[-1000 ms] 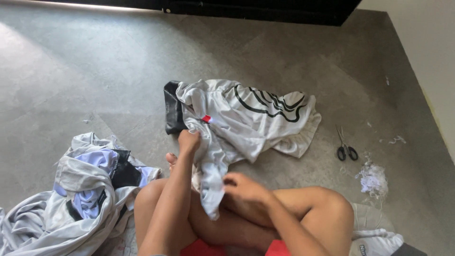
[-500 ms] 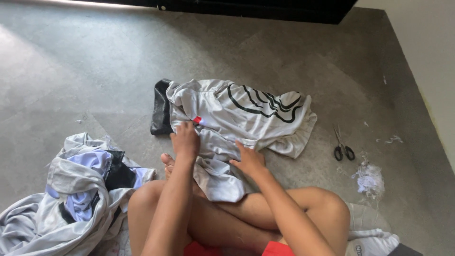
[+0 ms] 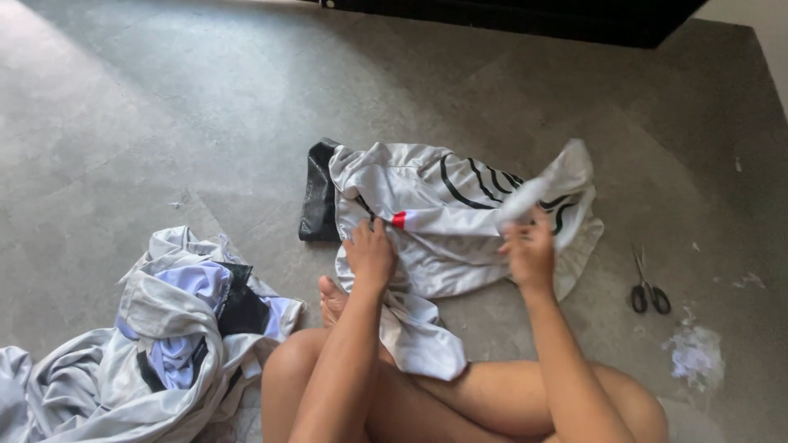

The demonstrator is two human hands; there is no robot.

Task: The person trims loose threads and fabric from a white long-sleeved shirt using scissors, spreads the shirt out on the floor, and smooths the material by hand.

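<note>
White garment [image 3: 447, 238] with black curved stripes and a small red patch: spread on the grey floor [image 3: 164, 123], at mid-scene, just beyond the crossed legs [image 3: 460, 402]; near end draped over the left shin. Far-left edge overlapped a black folded item [image 3: 316, 193] lying flat on the floor.

Left hand [image 3: 369, 254]: pressed down on the garment just near of the red patch, fingers curled, grip closed on a fold of the cloth.

Right hand [image 3: 529, 254]: raised at the right side of the garment, grip clamped on a white edge lifted off the floor; lifted part blurred.

Bare foot [image 3: 331, 299]: visible just left of the left forearm, touching the garment's lower edge.

Scissors [image 3: 648, 291]: flat on the floor, right of the garment, well apart from the right hand, blades pointing far.

White scraps [image 3: 696, 357]: small heap near of the scissors, with loose flecks scattered to the far right.

Pile of clothes [image 3: 164, 344]: grey-white, lilac and black pieces, crumpled at near left, apart from the garment.

Dark furniture base [image 3: 509, 16]: along the far edge of the floor.
</note>
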